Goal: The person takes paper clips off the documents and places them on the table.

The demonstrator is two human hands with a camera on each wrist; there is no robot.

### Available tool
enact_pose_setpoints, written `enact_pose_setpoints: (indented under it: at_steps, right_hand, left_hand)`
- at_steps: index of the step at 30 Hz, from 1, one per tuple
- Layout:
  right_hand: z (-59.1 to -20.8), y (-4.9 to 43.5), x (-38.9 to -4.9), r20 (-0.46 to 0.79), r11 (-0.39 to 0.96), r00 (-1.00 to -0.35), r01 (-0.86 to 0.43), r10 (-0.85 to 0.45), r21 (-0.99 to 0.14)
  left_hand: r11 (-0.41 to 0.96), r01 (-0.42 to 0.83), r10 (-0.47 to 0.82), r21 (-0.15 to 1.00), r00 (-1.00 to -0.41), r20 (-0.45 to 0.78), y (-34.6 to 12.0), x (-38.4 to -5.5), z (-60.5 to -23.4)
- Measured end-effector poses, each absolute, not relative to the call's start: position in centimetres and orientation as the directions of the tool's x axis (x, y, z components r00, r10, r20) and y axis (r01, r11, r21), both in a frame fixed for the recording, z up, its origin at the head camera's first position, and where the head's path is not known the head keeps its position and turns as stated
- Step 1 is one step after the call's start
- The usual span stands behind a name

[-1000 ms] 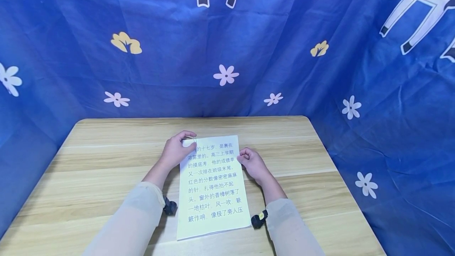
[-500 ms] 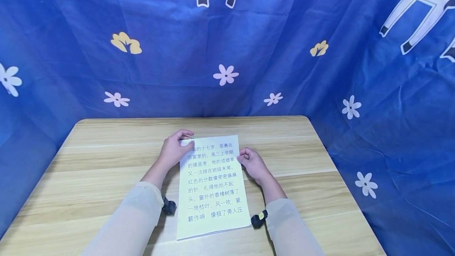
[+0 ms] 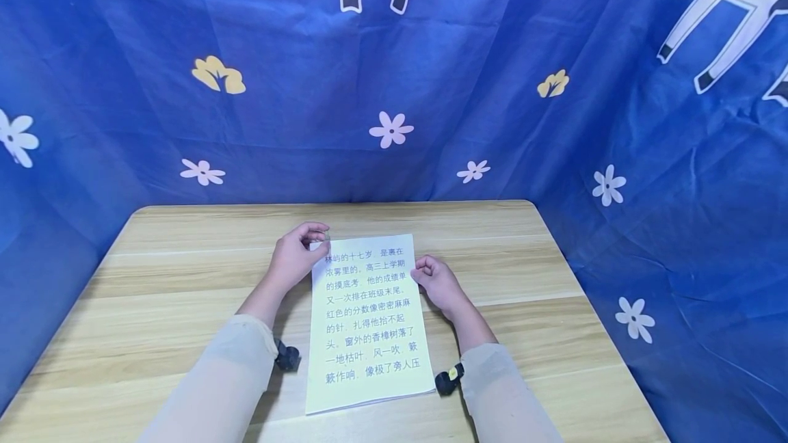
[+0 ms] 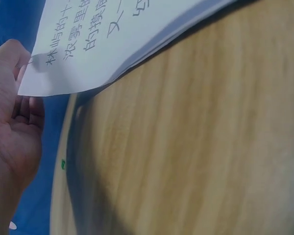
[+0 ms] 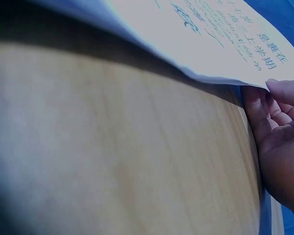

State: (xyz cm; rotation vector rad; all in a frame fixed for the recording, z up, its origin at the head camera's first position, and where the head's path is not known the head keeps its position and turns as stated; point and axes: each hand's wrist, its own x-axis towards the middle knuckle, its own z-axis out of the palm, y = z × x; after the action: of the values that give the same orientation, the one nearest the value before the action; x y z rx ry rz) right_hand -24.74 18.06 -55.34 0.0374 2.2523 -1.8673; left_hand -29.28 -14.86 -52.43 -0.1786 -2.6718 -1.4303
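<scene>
A stack of printed paper sheets [image 3: 369,333] lies on the table, its top page covered in large Chinese characters. At the upper left corner my left hand [image 3: 295,253] pinches a thin wire paper clip [image 3: 327,238] at the top edge, thumb above the page and fingers behind it. The left wrist view shows the left hand [image 4: 12,122] around that corner; the clip is mostly hidden there. My right hand [image 3: 438,282] pinches the right edge near the top, thumb on the page. In the right wrist view, the right hand's fingers [image 5: 257,115] lie beneath the sheets.
The light wooden table [image 3: 185,279] extends on both sides of the paper. A blue cloth [image 3: 295,122] printed with flowers and animal legs hangs behind it and at the sides. Black wrist cameras [image 3: 287,355] sit at both cuffs, close to the sheets.
My left hand has slid left along the top edge with the paper clip, uncovering the first characters of the top line. The sheets and my right hand have stayed in place.
</scene>
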Motion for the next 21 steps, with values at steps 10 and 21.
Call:
enact_pose_setpoints:
  at_steps: [10, 21]
  right_hand:
    - [-55.3, 18.0, -24.8, -0.174, 0.187, -0.978, 0.150, -0.117, -0.971]
    - [-55.4, 18.0, -24.6, -0.163, 0.193, -0.979, 0.139, -0.118, -0.971]
  left_hand:
    - [0.574, 0.207, 0.099, 0.792, -0.978, 0.184, -15.4, -28.7, -51.3]
    - [0.610, 0.221, 0.100, 0.761, -0.974, 0.204, -17.2, -28.5, -50.6]
